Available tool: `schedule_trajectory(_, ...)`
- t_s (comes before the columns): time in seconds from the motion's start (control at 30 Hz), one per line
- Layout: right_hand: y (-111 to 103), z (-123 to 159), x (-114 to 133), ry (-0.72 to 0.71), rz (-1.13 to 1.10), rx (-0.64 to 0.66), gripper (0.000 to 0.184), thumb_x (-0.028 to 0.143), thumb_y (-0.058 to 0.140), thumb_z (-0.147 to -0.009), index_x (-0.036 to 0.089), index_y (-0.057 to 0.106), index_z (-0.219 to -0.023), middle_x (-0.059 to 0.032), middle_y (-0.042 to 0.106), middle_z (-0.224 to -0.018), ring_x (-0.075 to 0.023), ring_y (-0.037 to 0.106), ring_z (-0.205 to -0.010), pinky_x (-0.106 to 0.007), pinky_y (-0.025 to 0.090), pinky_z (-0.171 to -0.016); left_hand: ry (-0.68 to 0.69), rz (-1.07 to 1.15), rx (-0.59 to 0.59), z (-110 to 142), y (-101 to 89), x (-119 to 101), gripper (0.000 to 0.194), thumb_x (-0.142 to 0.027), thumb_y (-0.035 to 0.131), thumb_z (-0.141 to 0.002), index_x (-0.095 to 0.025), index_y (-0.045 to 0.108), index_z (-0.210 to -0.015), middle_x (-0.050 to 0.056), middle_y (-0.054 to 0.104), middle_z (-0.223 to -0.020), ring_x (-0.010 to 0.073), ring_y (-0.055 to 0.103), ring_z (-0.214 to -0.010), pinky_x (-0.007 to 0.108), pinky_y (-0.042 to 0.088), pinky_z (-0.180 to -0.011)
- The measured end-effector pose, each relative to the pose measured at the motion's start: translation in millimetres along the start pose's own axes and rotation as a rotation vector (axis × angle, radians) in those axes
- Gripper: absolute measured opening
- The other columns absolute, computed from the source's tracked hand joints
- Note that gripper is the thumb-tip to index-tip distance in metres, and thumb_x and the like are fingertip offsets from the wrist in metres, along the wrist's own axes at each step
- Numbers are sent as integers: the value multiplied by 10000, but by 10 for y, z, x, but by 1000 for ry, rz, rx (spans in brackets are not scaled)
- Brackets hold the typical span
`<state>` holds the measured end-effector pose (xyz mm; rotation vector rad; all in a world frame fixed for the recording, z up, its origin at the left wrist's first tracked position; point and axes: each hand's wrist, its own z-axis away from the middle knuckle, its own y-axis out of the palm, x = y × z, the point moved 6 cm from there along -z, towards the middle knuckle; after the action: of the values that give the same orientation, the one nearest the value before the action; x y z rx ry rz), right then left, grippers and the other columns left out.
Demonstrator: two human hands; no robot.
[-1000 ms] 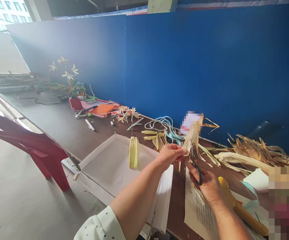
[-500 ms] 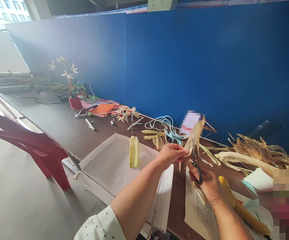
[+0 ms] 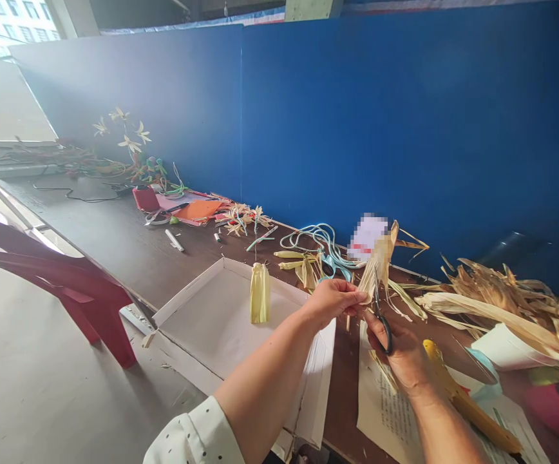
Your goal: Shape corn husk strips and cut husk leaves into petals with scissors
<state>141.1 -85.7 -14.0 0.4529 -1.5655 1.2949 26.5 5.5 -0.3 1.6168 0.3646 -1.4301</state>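
My left hand (image 3: 335, 301) pinches the lower end of a dry, pale corn husk (image 3: 378, 261) that fans upward. My right hand (image 3: 402, 354) is closed around black-handled scissors (image 3: 384, 332), whose blades point up against the husk's right side. A narrow strip of husk dangles beside the blades. Below my left forearm lies a shallow white cardboard tray (image 3: 197, 303), and a yellow-green husk piece (image 3: 259, 294) with a thin wire at its top rests over it. Under my right hand is a printed sheet (image 3: 380, 399) with husk scraps on it.
A yellow-handled tool (image 3: 473, 399) lies right of my right wrist. Farther right are a white cup (image 3: 511, 348) and a heap of dry husks (image 3: 506, 290). Pale blue cord (image 3: 321, 241) and a red thread spool (image 3: 145, 199) sit toward the blue partition (image 3: 357, 129). A red chair (image 3: 67, 283) stands left.
Both hands, with the husk and scissors, have shifted very slightly right. More of the white cup and a pink item now show at the right edge.
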Motion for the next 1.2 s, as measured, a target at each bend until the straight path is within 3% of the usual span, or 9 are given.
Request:
schedule_trajectory(0.33, 16, 42, 30, 5, -111, -49, 448, 618, 621, -678, 219, 519, -500, 19, 501, -447, -112, 411, -414, -247, 301, -412, -18, 41, -14, 18, -31, -17, 412, -385, 831, -506, -108, 571, -665, -14, 568, -581, 34, 493, -492, 172, 391, -518)
schedule_trajectory(0.77, -3, 73, 94, -39, -39, -57, 491, 648, 577, -685, 223, 465, -465, 19, 463, -424, -119, 395, -407, -258, 294, -424, 9, 44, -32, 12, -76, -30, 414, -404, 820, -520, -106, 587, -691, -1, 578, -628, 30, 479, -498, 173, 384, -521)
schedule_trajectory(1.2, 12, 43, 2, -25, -129, -34, 475, 630, 614, -675, 218, 464, -494, 34, 439, -430, -106, 358, -409, -254, 260, -424, 107, 2, -27, -57, -103, -9, 394, -431, 793, -551, -112, 590, -661, -19, 520, -559, 28, 410, -480, 168, 281, -459)
